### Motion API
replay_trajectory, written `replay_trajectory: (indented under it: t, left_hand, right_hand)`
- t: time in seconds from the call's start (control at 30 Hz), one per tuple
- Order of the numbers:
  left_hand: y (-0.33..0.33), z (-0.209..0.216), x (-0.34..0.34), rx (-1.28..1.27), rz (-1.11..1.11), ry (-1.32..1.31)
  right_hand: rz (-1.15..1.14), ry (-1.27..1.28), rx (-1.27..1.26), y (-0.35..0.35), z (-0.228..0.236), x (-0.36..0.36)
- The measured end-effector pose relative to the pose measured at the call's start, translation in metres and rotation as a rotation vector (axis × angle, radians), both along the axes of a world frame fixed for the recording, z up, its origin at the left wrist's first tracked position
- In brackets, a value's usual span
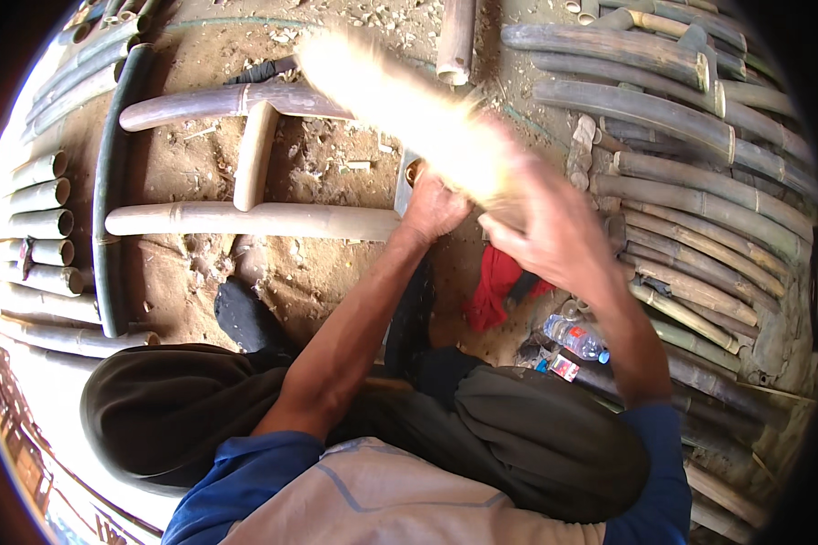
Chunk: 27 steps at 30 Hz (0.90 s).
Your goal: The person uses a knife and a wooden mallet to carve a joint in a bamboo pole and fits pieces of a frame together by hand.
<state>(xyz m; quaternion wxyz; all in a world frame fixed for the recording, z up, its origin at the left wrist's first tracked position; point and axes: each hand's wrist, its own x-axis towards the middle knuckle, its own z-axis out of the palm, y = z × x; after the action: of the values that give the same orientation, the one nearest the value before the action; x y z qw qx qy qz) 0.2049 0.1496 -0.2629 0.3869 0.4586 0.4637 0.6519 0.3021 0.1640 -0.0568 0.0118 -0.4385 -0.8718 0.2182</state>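
Note:
My right hand (554, 232) is closed around the lower end of a pale, thick stick (400, 100), blurred by motion and glaring in bright light. It slants up and to the left, past my left hand. My left hand (436, 207) is a fist around something I cannot make out; a small golden ring-like piece (414, 173) shows beside its fingers. The fist is at the right end of a light bamboo pole (264, 221). A short crosspiece (256, 156) joins this pole to a darker bamboo pole (218, 104) lying farther off.
Bamboo poles (700, 186) lie stacked along the right. Cut bamboo lengths (41, 224) and a long dark pole (114, 200) lie at the left. A red cloth (493, 289), a plastic bottle (575, 337) and a small packet (564, 367) are near my right knee. Wood chips litter the dirt floor.

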Motion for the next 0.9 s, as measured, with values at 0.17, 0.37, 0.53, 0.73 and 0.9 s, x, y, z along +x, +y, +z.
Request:
replay_trajectory:
  t: [0.17,0.37,0.53,0.73,0.9]
  left_hand:
    - [0.040,-0.009,-0.043,-0.442,0.111,-0.696]
    - [0.035,-0.011,-0.030,-0.414,0.225,-0.560]
    - [0.020,0.003,0.004,-0.190,0.235,-0.495]
    - [0.020,-0.007,0.044,-0.066,0.277,-0.304]
    - [0.015,-0.001,0.049,-0.124,0.222,-0.117]
  right_hand:
    - [-0.065,-0.051,-0.183,0.021,-0.002,0.003]
    - [-0.006,0.136,-0.087,0.031,0.016,-0.017]
    - [0.017,0.070,0.036,0.013,0.002,-0.016]
    - [0.017,0.000,0.052,0.011,-0.012,0.010]
    - [-0.034,0.030,0.175,-0.017,-0.032,0.031]
